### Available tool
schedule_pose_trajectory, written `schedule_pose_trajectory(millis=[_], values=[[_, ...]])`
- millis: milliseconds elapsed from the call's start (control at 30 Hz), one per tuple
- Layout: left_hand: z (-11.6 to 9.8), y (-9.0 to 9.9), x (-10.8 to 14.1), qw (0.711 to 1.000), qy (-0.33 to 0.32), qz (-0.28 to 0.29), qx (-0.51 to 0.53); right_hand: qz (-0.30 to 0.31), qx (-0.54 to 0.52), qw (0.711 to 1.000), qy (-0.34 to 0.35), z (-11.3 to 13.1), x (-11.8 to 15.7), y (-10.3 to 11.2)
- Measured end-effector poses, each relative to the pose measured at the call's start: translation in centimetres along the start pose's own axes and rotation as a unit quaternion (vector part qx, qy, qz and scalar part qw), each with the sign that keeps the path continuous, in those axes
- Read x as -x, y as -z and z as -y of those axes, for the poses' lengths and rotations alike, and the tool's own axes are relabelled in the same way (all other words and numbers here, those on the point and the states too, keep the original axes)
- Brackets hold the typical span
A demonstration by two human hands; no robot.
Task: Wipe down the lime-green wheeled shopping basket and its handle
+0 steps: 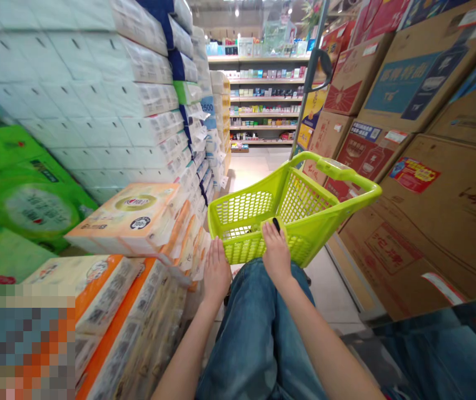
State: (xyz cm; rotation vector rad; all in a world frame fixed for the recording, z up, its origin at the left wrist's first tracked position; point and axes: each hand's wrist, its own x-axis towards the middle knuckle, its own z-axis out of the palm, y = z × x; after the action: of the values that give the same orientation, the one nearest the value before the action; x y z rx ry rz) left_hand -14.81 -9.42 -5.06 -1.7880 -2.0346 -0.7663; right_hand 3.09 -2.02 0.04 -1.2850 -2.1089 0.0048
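A lime-green plastic shopping basket (291,216) with a mesh wall stands in front of my blue jeans (254,333). My right hand (276,250) curls over its near rim, beside a small black mark or object I cannot identify (276,224). My left hand (216,272) lies with straight fingers against the basket's near left corner. Whether those fingers grip it is hard to tell. Nothing visible lies inside the basket, though its floor is partly hidden by the mesh.
Stacked white tissue packs (96,111), green packs (21,189) and orange-banded packs (113,300) line the left. Large printed cartons (429,211) rise on the right. A grey pole (312,72) stands beyond the basket. Tiled floor (329,283) runs ahead to goods shelves (262,94).
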Motion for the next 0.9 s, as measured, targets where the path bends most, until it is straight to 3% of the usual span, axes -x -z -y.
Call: schedule_pose_trajectory(millis=[167, 267, 400, 567, 667, 800, 900], values=[[0.4, -0.5, 0.2, 1.0, 0.003, 0.005, 0.004, 0.062, -0.047, 0.995, 0.069, 7.1, 0.5, -3.9], [0.5, -0.5, 0.3, 1.0, 0.005, 0.002, 0.005, 0.078, -0.063, 0.99, 0.096, 8.0, 0.7, -4.4], [0.2, -0.1, 0.1, 1.0, -0.001, 0.007, 0.013, 0.071, -0.043, 0.989, 0.118, 4.5, 0.8, -2.8], [-0.1, 0.4, 0.0, 1.0, 0.003, 0.011, 0.011, 0.016, -0.001, 0.998, 0.054, -1.7, 0.8, 0.3], [-0.1, 0.4, 0.0, 1.0, 0.0, 0.01, 0.013, -0.006, 0.002, 1.0, 0.019, -2.4, 0.8, 0.7], [0.0, 0.2, 0.1, 1.0, -0.004, 0.012, 0.014, 0.007, -0.031, 0.999, 0.003, 1.7, 0.8, -1.6], [0.3, -0.2, 0.3, 1.0, 0.001, 0.012, 0.006, 0.055, -0.067, 0.995, 0.047, 6.4, 1.0, -3.9]])
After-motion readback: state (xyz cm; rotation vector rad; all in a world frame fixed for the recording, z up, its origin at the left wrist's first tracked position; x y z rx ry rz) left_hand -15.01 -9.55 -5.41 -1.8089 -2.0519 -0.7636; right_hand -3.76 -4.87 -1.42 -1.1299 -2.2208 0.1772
